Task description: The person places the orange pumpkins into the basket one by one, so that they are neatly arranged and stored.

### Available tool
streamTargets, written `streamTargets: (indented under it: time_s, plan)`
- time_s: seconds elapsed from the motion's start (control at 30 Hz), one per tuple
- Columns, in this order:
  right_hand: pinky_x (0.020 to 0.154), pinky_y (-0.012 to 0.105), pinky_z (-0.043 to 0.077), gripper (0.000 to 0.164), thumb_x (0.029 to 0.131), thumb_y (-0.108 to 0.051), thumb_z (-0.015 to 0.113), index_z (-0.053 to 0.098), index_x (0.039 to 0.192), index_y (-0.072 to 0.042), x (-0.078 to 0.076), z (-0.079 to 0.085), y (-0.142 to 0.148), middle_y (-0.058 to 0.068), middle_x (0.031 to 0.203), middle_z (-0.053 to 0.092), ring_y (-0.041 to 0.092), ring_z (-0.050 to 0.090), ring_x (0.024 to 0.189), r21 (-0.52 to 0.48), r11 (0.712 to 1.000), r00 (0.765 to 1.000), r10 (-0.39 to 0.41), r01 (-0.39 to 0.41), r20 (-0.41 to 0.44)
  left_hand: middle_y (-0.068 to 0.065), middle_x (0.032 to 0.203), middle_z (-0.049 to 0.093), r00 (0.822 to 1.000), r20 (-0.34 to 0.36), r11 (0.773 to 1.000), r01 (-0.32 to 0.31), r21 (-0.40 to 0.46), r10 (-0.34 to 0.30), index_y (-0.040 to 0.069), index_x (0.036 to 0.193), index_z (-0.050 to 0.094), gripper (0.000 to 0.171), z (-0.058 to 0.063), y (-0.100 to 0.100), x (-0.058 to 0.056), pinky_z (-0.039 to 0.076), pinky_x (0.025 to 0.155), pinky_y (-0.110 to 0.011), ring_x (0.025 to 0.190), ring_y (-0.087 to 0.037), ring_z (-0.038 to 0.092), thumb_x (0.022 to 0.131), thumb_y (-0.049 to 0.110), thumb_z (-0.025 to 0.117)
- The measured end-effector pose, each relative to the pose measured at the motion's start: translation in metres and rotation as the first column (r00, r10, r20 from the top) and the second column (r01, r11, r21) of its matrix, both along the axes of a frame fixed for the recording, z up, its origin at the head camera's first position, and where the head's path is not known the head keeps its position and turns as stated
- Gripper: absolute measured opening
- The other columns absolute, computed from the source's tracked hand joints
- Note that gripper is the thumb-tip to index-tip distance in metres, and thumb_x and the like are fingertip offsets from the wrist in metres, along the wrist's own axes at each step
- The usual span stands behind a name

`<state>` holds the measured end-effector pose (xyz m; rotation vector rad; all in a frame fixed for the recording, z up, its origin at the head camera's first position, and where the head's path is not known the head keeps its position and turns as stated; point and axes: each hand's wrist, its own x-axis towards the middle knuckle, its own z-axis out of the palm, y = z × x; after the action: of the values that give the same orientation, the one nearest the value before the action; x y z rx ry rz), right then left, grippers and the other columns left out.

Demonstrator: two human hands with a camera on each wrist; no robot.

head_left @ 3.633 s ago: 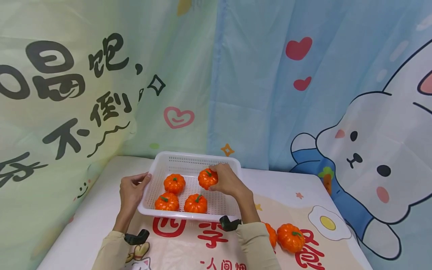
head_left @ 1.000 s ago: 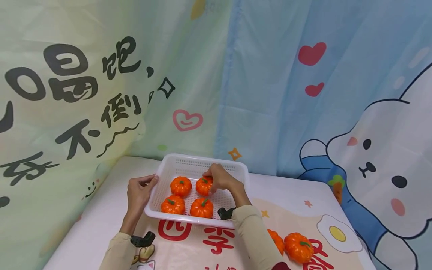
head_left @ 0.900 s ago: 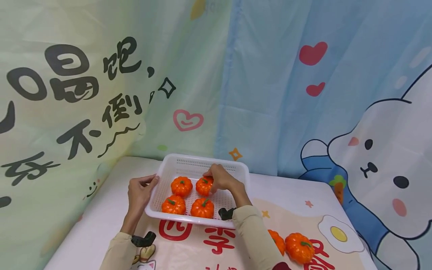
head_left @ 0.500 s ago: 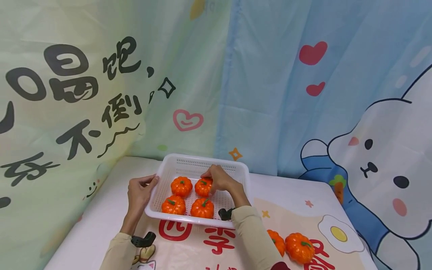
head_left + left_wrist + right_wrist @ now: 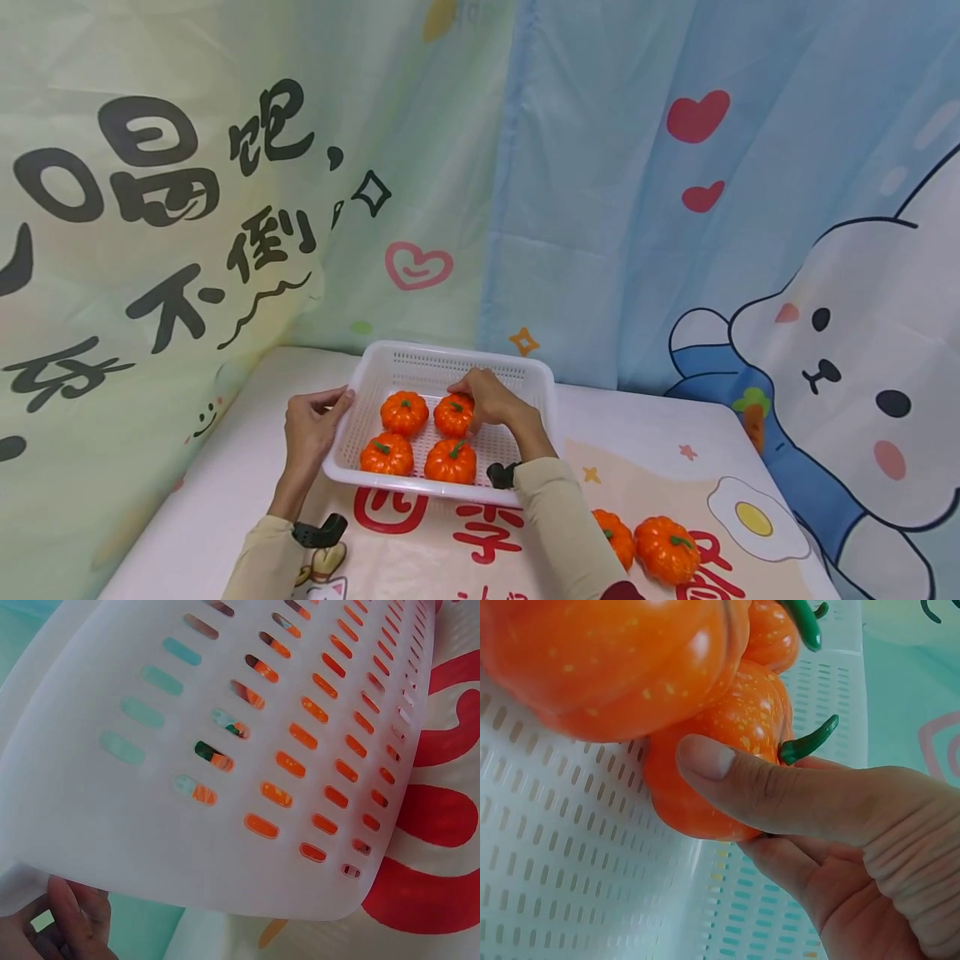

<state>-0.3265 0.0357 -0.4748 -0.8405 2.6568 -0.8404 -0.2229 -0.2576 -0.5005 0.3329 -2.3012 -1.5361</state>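
Note:
A white perforated plastic basket [image 5: 517, 375] stands on the table with several small orange pumpkins in it. My left hand [image 5: 309, 433] pinches the basket's left rim between thumb and fingers, which the left wrist view shows at its lower left corner. Inside the basket my right hand [image 5: 495, 402] grips the back right pumpkin [image 5: 453, 415], thumb on one side and fingers round the other. In the right wrist view that pumpkin [image 5: 727, 742] has a green stem, and a nearer pumpkin [image 5: 615, 660] partly covers it. Other pumpkins [image 5: 404, 413] sit to its left and in front.
Two more pumpkins lie on the table right of the basket: one [image 5: 667, 550] in full view, the other [image 5: 615, 537] partly behind my right sleeve. A printed curtain [image 5: 570, 208] hangs close behind the basket. Printed cloth [image 5: 495, 533] covers the table.
Since the oldest frame, my right hand has lowered the pumpkin to the basket floor, beside the back left one. My left hand has kept its hold on the rim. The last second shows hardly any movement.

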Motion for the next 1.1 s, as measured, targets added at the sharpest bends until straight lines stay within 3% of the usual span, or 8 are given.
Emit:
streamTargets:
  time_s: [0.23, 0.27, 0.37, 0.47, 0.5, 0.83, 1.1]
  plan:
    - [0.107, 0.04, 0.06, 0.08, 0.065, -0.001, 0.103, 0.073, 0.139, -0.001, -0.006, -0.007, 0.004, 0.01, 0.129, 0.081, 0.022, 0.073, 0.112, 0.012, 0.999, 0.999, 0.037, -0.037, -0.027, -0.029, 0.11, 0.079, 1.0, -0.006, 1.0, 0.005, -0.006, -0.005, -0.001, 0.129, 0.078, 0.037, 0.001, 0.0, 0.001, 0.055, 0.061, -0.017, 0.072, -0.016, 0.065, 0.105, 0.027, 0.075]
    - [0.107, 0.037, 0.059, 0.082, 0.064, -0.004, 0.105, 0.073, 0.14, -0.003, -0.014, -0.017, 0.007, 0.008, 0.129, 0.081, 0.02, 0.072, 0.112, 0.013, 0.999, 0.997, 0.053, -0.053, -0.054, -0.03, 0.11, 0.079, 1.0, -0.007, 1.0, 0.006, -0.004, -0.006, -0.001, 0.129, 0.078, 0.037, 0.0, 0.0, 0.001, 0.055, 0.061, -0.018, 0.072, -0.016, 0.065, 0.105, 0.027, 0.075]
    - [0.109, 0.039, 0.057, 0.083, 0.064, -0.006, 0.105, 0.073, 0.14, -0.003, -0.014, -0.014, 0.007, 0.01, 0.132, 0.08, 0.023, 0.069, 0.114, 0.026, 0.998, 0.996, 0.055, -0.053, -0.068, -0.029, 0.11, 0.079, 1.0, -0.007, 1.0, 0.009, -0.002, -0.009, -0.001, 0.129, 0.078, 0.037, 0.0, 0.0, 0.001, 0.056, 0.06, -0.018, 0.072, -0.017, 0.065, 0.105, 0.027, 0.075]
    - [0.113, 0.045, 0.054, 0.082, 0.066, -0.003, 0.103, 0.071, 0.141, 0.0, -0.008, -0.006, 0.005, 0.015, 0.137, 0.077, 0.029, 0.069, 0.119, 0.032, 0.999, 0.998, 0.04, -0.039, -0.039, -0.029, 0.11, 0.079, 1.0, -0.007, 1.0, 0.013, 0.0, -0.013, 0.0, 0.13, 0.078, 0.037, 0.0, 0.0, 0.001, 0.056, 0.06, -0.018, 0.072, -0.017, 0.066, 0.105, 0.028, 0.075]
    - [0.113, 0.048, 0.055, 0.081, 0.067, -0.001, 0.102, 0.07, 0.141, 0.003, 0.0, 0.004, 0.002, 0.018, 0.137, 0.077, 0.032, 0.069, 0.118, 0.038, 0.999, 1.0, 0.026, -0.025, -0.017, -0.029, 0.11, 0.079, 1.0, -0.008, 1.0, 0.012, -0.001, -0.012, 0.0, 0.13, 0.078, 0.038, 0.0, 0.0, 0.0, 0.056, 0.06, -0.018, 0.073, -0.017, 0.065, 0.105, 0.028, 0.075]
    - [0.114, 0.05, 0.055, 0.084, 0.069, -0.008, 0.103, 0.068, 0.145, 0.001, 0.009, 0.015, 0.01, 0.019, 0.141, 0.072, 0.037, 0.066, 0.129, 0.064, 0.997, 0.999, -0.039, 0.04, -0.017, -0.029, 0.111, 0.08, 1.0, -0.002, 1.0, 0.018, -0.014, -0.018, 0.0, 0.13, 0.078, 0.037, 0.001, 0.003, 0.0, 0.055, 0.061, -0.018, 0.074, -0.016, 0.065, 0.105, 0.027, 0.075]
    - [0.119, 0.054, 0.048, 0.086, 0.071, -0.004, 0.102, 0.065, 0.149, -0.001, 0.017, 0.034, 0.016, 0.025, 0.141, 0.065, 0.039, 0.056, 0.132, 0.045, 0.996, 0.997, -0.077, 0.078, -0.025, -0.03, 0.111, 0.079, 1.0, 0.0, 1.0, -0.002, -0.028, 0.002, 0.0, 0.13, 0.078, 0.036, 0.004, 0.002, 0.002, 0.054, 0.061, -0.017, 0.075, -0.018, 0.064, 0.105, 0.027, 0.074]
